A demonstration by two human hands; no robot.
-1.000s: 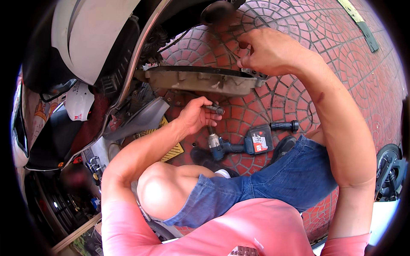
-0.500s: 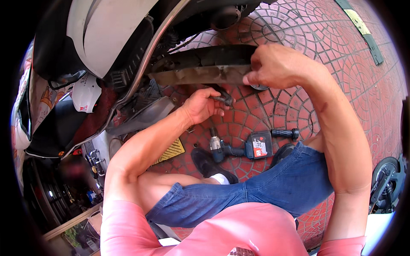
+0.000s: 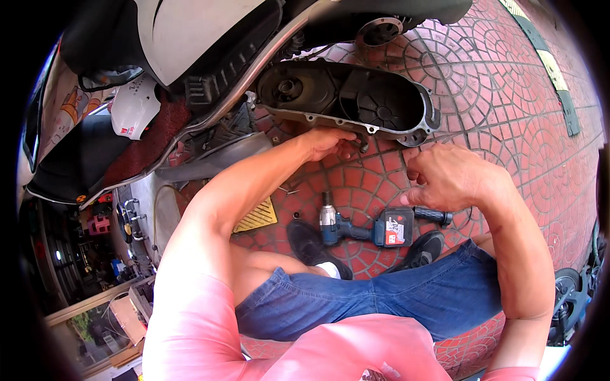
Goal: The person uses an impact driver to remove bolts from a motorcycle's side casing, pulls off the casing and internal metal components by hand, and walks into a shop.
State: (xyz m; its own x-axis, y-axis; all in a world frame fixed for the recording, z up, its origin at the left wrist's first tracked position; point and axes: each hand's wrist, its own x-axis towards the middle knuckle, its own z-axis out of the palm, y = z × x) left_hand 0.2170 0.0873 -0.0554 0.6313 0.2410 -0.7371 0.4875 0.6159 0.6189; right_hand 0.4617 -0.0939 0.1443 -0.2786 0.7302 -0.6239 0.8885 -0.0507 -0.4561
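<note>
My left hand (image 3: pixel 330 145) grips a dark cylindrical metal piece (image 3: pixel 363 145), partly hidden, just under the near edge of an oblong metal casing (image 3: pixel 387 108), whose dark hollow interior faces up. My right hand (image 3: pixel 443 174), loosely curled with thumb and index apart, hovers right of it, above a blue cordless impact driver (image 3: pixel 346 230) with a socket on its nose and a battery (image 3: pixel 395 228). Nothing shows between those fingers. A black ribbed cylinder (image 3: pixel 433 216) lies beside the battery, partly behind that hand.
A white-and-black scooter body (image 3: pixel 190 32) overhangs the upper left, a round hub (image 3: pixel 379 30) beneath it. A yellow ridged mat (image 3: pixel 254 216) lies on red paving (image 3: pixel 508 114). My shoes flank the driver. A ramp strip (image 3: pixel 546 63) runs upper right; a wheel-like part (image 3: pixel 565 292) sits far right.
The casing has tipped from edge-on to show its hollow inside. My right hand has left its right end and moved down toward me; my left hand stays at its near edge.
</note>
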